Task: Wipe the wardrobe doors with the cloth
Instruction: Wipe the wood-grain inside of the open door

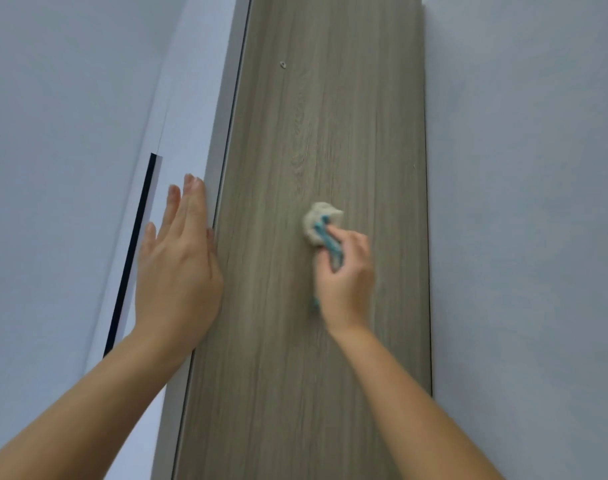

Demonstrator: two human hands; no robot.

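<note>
A tall grey-brown wood-grain wardrobe door [330, 133] fills the middle of the view. My right hand [347, 282] grips a bunched cream and teal cloth [318, 221] and holds it against the door's middle; the hand looks blurred. My left hand [177, 265] lies flat with straight fingers on the white panel [188, 116] beside the door's left edge, its thumb at the pale edge strip [222, 133].
A white wall [524, 202] borders the door on the right. On the left is a white surface [53, 133] with a narrow dark vertical gap [132, 251]. A small screw or hole [282, 64] marks the door's upper part.
</note>
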